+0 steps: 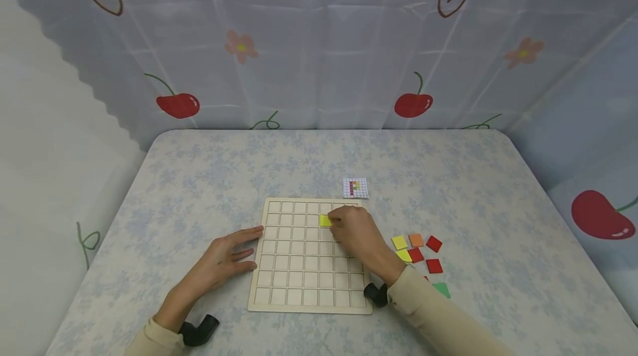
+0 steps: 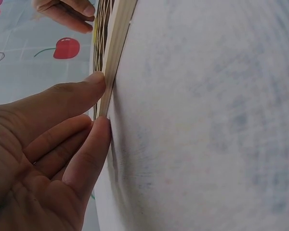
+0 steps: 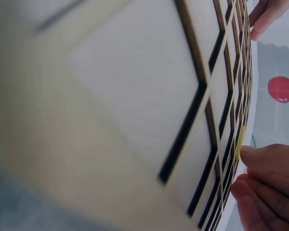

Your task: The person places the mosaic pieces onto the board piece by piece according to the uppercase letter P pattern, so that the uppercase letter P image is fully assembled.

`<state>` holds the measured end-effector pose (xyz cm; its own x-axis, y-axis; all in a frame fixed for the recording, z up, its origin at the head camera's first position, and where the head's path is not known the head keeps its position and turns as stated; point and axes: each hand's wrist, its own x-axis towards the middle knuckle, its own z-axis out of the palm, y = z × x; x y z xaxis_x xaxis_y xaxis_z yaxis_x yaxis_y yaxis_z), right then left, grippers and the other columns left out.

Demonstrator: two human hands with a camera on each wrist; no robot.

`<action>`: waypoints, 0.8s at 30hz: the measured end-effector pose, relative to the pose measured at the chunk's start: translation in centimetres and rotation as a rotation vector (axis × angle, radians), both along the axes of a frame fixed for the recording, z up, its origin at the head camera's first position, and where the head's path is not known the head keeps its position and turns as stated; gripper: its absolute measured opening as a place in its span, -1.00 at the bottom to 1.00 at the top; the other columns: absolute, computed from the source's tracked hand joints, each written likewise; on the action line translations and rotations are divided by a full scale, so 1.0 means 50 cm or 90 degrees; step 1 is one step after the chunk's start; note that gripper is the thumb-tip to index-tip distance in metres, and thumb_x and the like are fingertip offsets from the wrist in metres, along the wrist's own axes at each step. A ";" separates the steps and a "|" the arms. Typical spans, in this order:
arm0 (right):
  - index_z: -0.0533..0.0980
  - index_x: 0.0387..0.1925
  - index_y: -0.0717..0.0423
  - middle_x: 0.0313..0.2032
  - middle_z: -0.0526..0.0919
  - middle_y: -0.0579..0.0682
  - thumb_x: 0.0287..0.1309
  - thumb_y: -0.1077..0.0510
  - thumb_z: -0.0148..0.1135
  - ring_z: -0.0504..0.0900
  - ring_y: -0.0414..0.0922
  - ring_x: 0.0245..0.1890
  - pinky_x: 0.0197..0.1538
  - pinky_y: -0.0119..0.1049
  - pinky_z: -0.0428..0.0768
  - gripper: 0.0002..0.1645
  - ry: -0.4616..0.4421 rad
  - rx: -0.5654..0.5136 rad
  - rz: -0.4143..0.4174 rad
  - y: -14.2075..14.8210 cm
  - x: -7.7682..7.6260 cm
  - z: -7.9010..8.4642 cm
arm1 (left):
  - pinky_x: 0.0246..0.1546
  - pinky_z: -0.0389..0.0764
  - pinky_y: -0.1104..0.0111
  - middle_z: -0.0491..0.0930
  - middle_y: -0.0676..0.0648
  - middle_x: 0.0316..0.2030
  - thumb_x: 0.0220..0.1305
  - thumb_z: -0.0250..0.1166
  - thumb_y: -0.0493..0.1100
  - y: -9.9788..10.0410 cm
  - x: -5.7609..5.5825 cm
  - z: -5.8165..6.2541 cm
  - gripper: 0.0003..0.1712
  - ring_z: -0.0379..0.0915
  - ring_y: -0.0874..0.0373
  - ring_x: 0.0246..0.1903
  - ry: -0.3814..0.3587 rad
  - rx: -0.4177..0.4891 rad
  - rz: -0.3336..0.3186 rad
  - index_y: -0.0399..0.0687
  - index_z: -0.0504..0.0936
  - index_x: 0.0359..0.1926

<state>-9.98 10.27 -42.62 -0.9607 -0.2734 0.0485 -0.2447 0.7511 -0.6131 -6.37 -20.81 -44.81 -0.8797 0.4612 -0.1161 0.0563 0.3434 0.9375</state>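
A square wooden grid board lies flat on the table. The left hand rests at its left edge, fingers spread; in the left wrist view the thumb and a fingertip press against the board's side. Over the upper part of the grid, the right hand pinches a yellow square tile by its right side. That tile sits at a grid cell in the second row from the top, with the thumb at its edge in the right wrist view. The right hand hides the cells beneath it.
Behind the board lies a small printed pattern card. To the right are loose tiles: yellow, orange, several red and a green one partly under the right sleeve. A patterned curtain hangs behind the table.
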 end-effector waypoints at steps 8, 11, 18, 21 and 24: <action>0.66 0.01 0.23 -0.01 0.69 0.12 0.12 0.32 0.36 0.64 0.05 0.03 -0.02 -0.03 0.71 -0.63 0.011 0.023 -0.063 0.074 0.012 -0.004 | 0.19 0.55 0.30 0.18 -0.29 0.42 0.13 0.40 -0.46 0.002 0.001 0.004 -0.22 0.18 -0.26 0.35 0.005 0.001 -0.006 -0.39 0.32 0.37; 0.65 0.03 0.26 0.01 0.68 0.15 0.12 0.30 0.38 0.60 0.11 0.09 0.09 0.06 0.66 -0.61 0.012 0.034 -0.083 0.114 0.015 -0.008 | 0.19 0.56 0.30 0.18 -0.29 0.42 0.14 0.40 -0.45 0.003 0.000 0.007 -0.22 0.18 -0.26 0.35 0.005 -0.004 -0.007 -0.38 0.31 0.38; 0.61 0.08 0.28 0.04 0.65 0.22 0.18 0.27 0.32 0.54 0.20 0.13 0.11 0.14 0.62 -0.59 -0.026 0.054 -0.143 0.205 0.038 0.000 | 0.19 0.55 0.30 0.17 -0.31 0.42 0.14 0.40 -0.45 0.000 -0.003 0.007 -0.21 0.18 -0.27 0.35 0.015 -0.007 -0.016 -0.39 0.30 0.38; 0.62 0.08 0.28 0.04 0.65 0.25 0.20 0.25 0.32 0.59 0.18 0.04 -0.04 0.03 0.70 -0.60 -0.021 0.060 -0.148 0.233 0.051 0.000 | 0.18 0.56 0.30 0.17 -0.32 0.42 0.14 0.39 -0.45 0.001 0.000 0.007 -0.22 0.20 -0.28 0.33 0.013 -0.010 -0.012 -0.39 0.31 0.38; 0.62 0.06 0.28 0.02 0.65 0.27 0.21 0.25 0.32 0.64 0.13 -0.11 -0.21 -0.07 0.72 -0.62 -0.014 0.065 -0.146 0.253 0.064 0.001 | 0.17 0.57 0.31 0.17 -0.33 0.42 0.14 0.39 -0.44 0.001 0.002 0.005 -0.22 0.21 -0.29 0.32 0.016 -0.014 -0.011 -0.40 0.30 0.38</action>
<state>-6.75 22.93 -42.55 -0.9986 -0.0513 0.0096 -0.0484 0.8434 -0.5352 -6.26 -20.75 -44.56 -0.8742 0.4740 -0.1052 0.0853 0.3632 0.9278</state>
